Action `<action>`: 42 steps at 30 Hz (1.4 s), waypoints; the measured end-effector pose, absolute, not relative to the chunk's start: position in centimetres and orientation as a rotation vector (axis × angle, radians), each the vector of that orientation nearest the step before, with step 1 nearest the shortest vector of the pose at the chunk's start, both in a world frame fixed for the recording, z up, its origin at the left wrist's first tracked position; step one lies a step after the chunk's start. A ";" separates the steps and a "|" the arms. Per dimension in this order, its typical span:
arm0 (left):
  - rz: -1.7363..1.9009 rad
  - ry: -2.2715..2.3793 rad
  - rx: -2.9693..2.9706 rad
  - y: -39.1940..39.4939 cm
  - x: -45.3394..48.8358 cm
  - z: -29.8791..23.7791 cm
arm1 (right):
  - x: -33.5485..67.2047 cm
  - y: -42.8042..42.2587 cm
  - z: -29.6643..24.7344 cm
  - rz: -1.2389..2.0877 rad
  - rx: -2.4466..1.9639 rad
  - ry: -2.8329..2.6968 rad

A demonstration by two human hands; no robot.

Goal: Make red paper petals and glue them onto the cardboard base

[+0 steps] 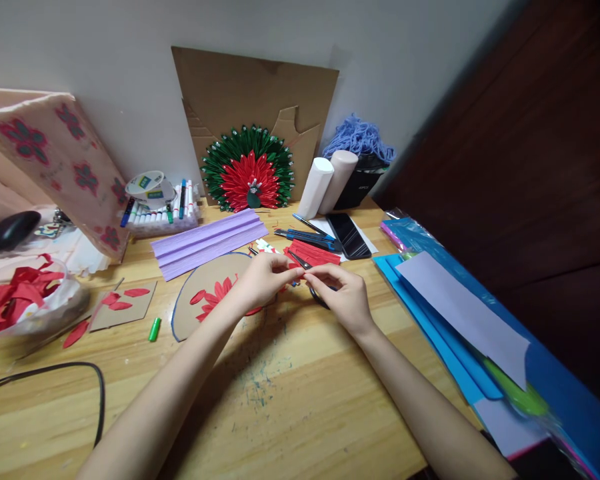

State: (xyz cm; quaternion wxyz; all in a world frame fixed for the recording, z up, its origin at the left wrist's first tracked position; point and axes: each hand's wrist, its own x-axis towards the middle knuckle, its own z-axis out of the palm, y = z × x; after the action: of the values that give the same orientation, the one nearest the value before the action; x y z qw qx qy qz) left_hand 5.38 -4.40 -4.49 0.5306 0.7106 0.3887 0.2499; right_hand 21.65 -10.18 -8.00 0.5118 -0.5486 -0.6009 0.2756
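My left hand (264, 279) and my right hand (347, 293) meet fingertip to fingertip above the table. Both are closed in a pinch; whatever is between the fingertips is too small to make out. A pair of scissors (301, 261) shows behind and below my right fingers, its dark handle partly covered; I cannot tell whether the hand touches it. Just behind lie folded red crepe paper strips (313, 252). My left forearm passes over a round cardboard piece (187, 323) with red paper petals (215, 297) on it.
Left are a bowl of red scraps (75, 303), a cardboard square with petals (130, 313), a green cap (155, 329) and a black cable (100, 393). Behind are purple crepe paper (210, 243), markers (153, 217), a peacock picture (253, 80) and a phone (350, 237). Coloured sheets (465, 313) lie right.
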 end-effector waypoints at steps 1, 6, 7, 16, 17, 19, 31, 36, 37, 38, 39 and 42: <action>0.601 0.939 1.730 -4.4 5.4 -4.6 | 21.6 -10.2 -8.0 0.661 -1.323 -1.446; 0.710 0.988 1.819 -4.2 5.3 -4.9 | 21.7 -10.3 -7.9 0.600 -1.327 -1.490; 0.733 0.970 1.822 -4.2 5.3 -4.8 | 21.7 -10.3 -7.9 0.586 -1.323 -1.503; 0.732 0.931 1.942 -4.3 5.3 -4.0 | 21.6 -10.3 -7.7 0.495 -1.299 -1.593; 0.733 0.928 1.948 -4.3 5.2 -4.0 | 21.6 -10.3 -7.6 0.491 -1.293 -1.602; 0.729 0.922 1.949 -4.2 5.2 -4.1 | 21.6 -10.4 -7.6 0.484 -1.281 -1.618; 0.696 0.913 1.858 -4.2 5.1 -4.3 | 21.5 -10.4 -7.7 0.503 -1.284 -1.611; 0.694 0.949 1.860 -4.2 5.0 -4.1 | 21.6 -10.5 -7.9 0.487 -1.274 -1.591; 0.689 0.962 1.846 -4.3 5.0 -4.0 | 21.6 -10.4 -7.9 0.482 -1.269 -1.590; 0.680 0.972 1.814 -4.4 5.1 -3.8 | 21.7 -10.4 -7.9 0.478 -1.264 -1.589; 0.672 0.981 1.766 -4.4 5.1 -3.6 | 21.7 -10.4 -7.9 0.472 -1.260 -1.592; 0.631 0.987 1.594 -4.7 5.3 -3.2 | 21.7 -10.5 -7.8 0.438 -1.239 -1.620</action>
State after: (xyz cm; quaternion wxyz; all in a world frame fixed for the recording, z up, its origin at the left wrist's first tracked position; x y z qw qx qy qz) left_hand 5.35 -4.67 -3.16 0.5494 0.6733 0.4168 0.2665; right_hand 21.74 -10.46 -7.76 0.5035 -0.5131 -0.6711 0.1814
